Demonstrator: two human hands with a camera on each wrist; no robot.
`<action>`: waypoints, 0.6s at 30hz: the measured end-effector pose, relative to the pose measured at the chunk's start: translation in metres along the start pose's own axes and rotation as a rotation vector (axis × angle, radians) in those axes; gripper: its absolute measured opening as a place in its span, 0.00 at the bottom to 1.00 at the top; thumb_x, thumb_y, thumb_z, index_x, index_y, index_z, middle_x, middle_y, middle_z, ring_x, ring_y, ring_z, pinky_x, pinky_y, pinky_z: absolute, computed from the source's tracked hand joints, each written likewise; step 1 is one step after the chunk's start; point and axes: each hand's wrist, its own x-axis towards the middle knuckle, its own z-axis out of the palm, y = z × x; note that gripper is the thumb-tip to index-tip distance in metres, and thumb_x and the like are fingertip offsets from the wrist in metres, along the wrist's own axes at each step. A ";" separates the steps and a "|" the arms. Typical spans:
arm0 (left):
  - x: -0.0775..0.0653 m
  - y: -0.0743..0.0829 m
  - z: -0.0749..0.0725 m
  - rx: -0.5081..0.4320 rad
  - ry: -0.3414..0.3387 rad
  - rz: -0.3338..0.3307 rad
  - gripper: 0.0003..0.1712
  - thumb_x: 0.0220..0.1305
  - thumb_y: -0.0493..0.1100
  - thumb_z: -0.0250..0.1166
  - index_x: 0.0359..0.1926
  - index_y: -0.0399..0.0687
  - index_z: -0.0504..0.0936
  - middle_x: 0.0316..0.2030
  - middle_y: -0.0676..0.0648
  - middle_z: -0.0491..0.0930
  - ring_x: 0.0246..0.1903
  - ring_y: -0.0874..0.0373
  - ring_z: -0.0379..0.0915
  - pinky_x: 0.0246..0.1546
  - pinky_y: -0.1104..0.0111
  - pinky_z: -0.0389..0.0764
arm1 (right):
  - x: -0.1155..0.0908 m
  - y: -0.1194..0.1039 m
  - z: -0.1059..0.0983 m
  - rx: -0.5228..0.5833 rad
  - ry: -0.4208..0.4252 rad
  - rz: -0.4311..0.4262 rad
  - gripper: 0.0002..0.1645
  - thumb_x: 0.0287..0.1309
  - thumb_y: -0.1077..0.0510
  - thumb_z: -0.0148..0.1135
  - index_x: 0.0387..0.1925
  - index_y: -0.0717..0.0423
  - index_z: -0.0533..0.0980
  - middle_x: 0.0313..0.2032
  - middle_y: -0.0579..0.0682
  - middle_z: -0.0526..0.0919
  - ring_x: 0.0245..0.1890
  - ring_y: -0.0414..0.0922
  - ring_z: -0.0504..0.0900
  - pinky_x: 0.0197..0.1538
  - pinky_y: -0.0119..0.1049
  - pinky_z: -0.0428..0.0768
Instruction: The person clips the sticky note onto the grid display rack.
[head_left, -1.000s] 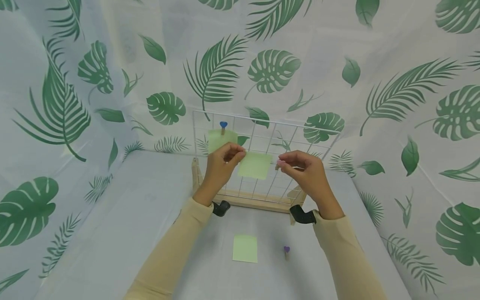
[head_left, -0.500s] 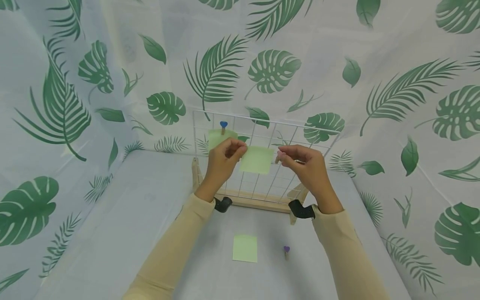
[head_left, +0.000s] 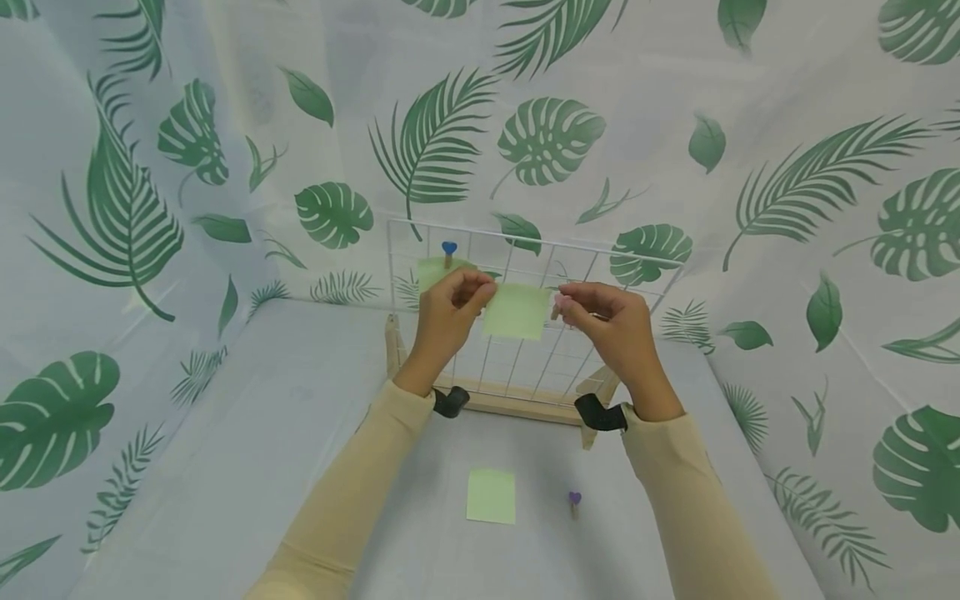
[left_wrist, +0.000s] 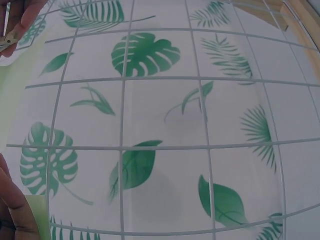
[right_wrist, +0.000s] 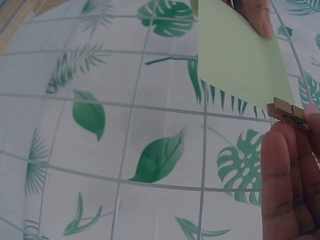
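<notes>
My left hand [head_left: 450, 321] pinches a pale green paper note [head_left: 517, 312] by its upper left corner, in front of a white wire grid panel [head_left: 525, 367]. At the note's other side, my right hand [head_left: 617, 321] pinches a small wooden clothespin [right_wrist: 286, 111] with a pink top between thumb and fingertips. The right wrist view has the clothespin's tip right at the note's corner. A second green note [head_left: 433, 271] hangs on the grid at the upper left under a clothespin with a blue heart [head_left: 449, 247], partly hidden behind my left hand.
The grid stands in a wooden base [head_left: 517, 405] on a white table [head_left: 247, 450]. Nearer to me lie another green note [head_left: 491, 497] and a clothespin with a purple heart [head_left: 574, 502]. A leaf-patterned curtain [head_left: 660, 75] surrounds the table at the back and sides.
Both hands have risen slightly, carrying the note and the pink-topped clothespin higher in front of the grid. The things on the table have stayed put.
</notes>
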 end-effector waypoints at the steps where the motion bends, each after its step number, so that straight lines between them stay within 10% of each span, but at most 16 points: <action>1: 0.001 0.000 0.000 -0.001 0.001 -0.002 0.10 0.78 0.39 0.68 0.49 0.34 0.86 0.39 0.39 0.88 0.34 0.48 0.84 0.36 0.74 0.82 | 0.000 0.000 0.000 -0.007 0.002 -0.003 0.11 0.71 0.70 0.68 0.50 0.73 0.85 0.41 0.70 0.89 0.34 0.33 0.87 0.44 0.22 0.85; 18: 0.007 0.000 0.002 -0.032 0.000 -0.079 0.11 0.78 0.42 0.69 0.49 0.36 0.88 0.40 0.41 0.89 0.35 0.54 0.84 0.27 0.70 0.86 | 0.012 -0.006 0.002 -0.071 0.025 -0.044 0.08 0.69 0.70 0.69 0.47 0.72 0.85 0.42 0.67 0.89 0.35 0.26 0.84 0.45 0.20 0.83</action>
